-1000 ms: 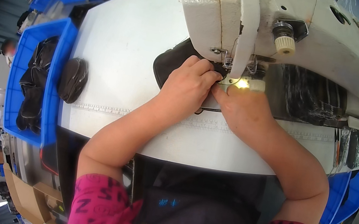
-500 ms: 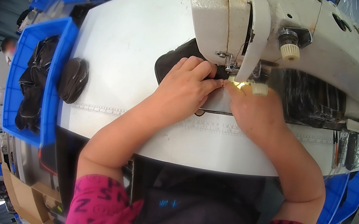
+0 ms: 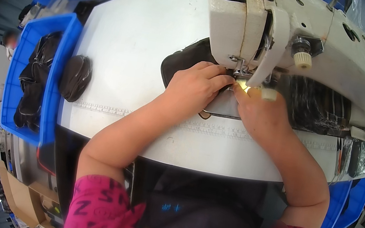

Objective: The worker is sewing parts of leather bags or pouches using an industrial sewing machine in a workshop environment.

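A white sewing machine (image 3: 272, 39) stands over the worktable, its small lamp glowing by the presser foot. Under the needle area lies a black fabric piece (image 3: 182, 63) with a rounded corner, spreading out to the left. My left hand (image 3: 194, 87) rests on it, fingers bent and thumb and fingertips pinched at its edge close to the foot. My right hand (image 3: 264, 112) is just right of the foot, index fingertip meeting the left fingertips at the fabric; its other fingers are partly hidden by the machine's knob and head.
A white tabletop (image 3: 135, 24) carries a printed ruler strip (image 3: 143, 116). At left sit a dark rounded pouch (image 3: 76, 78) and a blue bin (image 3: 56, 93) with black pieces. Plastic-wrapped black material (image 3: 319, 104) lies under the machine arm. Slim tools (image 3: 340, 157) lie at right.
The view has shifted slightly, so the machine appears farther right. My left fingers have drawn slightly closer together at the fabric edge; both hands stay by the presser foot.
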Action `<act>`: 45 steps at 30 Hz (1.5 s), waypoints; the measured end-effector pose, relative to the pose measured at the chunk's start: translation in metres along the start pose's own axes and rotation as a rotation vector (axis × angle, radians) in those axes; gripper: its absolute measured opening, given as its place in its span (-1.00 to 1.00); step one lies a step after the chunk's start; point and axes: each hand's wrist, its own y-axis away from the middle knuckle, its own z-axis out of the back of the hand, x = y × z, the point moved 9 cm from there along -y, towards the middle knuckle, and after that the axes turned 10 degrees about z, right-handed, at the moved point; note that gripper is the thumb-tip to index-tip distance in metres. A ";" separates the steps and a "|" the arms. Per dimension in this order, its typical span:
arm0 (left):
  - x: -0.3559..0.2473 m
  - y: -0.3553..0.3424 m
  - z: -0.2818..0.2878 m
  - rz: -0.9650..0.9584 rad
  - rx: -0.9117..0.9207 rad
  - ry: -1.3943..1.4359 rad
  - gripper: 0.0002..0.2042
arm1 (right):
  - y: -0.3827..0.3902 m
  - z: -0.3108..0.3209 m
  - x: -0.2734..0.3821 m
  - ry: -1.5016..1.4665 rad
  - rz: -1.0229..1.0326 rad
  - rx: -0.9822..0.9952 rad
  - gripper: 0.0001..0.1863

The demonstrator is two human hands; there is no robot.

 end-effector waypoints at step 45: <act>0.050 0.015 -0.001 0.485 0.567 0.659 -0.55 | -0.009 0.035 0.056 -0.063 0.364 -0.380 -0.67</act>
